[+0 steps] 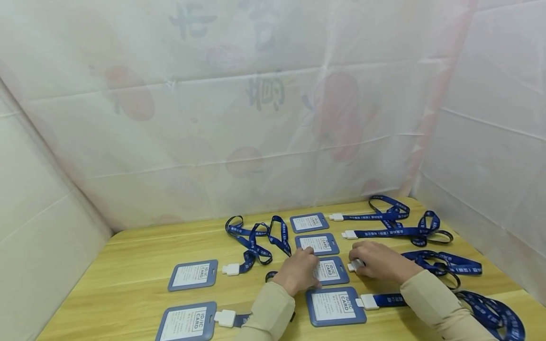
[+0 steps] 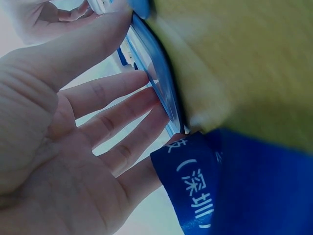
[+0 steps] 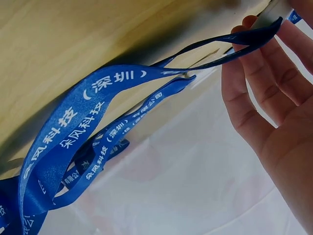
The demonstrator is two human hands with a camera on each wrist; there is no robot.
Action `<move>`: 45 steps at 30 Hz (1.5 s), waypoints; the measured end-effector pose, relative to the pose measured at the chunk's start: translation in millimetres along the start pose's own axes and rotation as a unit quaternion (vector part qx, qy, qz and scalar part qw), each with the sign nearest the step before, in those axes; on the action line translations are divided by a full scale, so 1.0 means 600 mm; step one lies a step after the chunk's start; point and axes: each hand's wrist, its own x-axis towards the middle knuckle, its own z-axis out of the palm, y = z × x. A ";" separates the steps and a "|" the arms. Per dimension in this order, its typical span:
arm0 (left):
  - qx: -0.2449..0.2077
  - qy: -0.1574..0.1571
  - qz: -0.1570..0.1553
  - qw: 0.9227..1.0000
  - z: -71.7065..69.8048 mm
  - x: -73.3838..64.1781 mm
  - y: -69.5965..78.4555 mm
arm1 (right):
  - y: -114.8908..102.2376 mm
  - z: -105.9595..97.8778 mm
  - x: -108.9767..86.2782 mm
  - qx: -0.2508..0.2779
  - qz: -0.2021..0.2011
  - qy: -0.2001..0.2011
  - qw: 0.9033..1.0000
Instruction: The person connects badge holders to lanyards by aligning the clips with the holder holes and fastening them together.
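My left hand [image 1: 298, 270] holds a blue-framed ID card holder [image 1: 333, 271], third down in the right-hand column. In the left wrist view, the thumb and fingertips meet the edges of this card holder [image 2: 159, 73]. A blue lanyard strap [image 2: 183, 183] with white lettering lies by the little finger. Just right of the card holder, my right hand [image 1: 377, 259] pinches a white lanyard clip [image 1: 355, 266] between thumb and fingers. From that clip [image 3: 274, 12], the blue strap [image 3: 105, 81] trails off in loops. A small gap separates clip and card holder in the head view.
Nearest me, another card holder [image 1: 337, 307] joins a white clip [image 1: 368, 301]. Two card holders lie behind, with loose lanyards [image 1: 384, 232] to their right. On the left are two more card holders [image 1: 194, 274] and a tangled lanyard [image 1: 256, 241]. White curtains surround the wooden table [image 1: 128, 255].
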 end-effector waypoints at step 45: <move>0.002 -0.004 -0.003 1.000 -0.002 0.001 0.001 | -0.004 0.004 0.008 -0.030 -0.027 0.008 0.999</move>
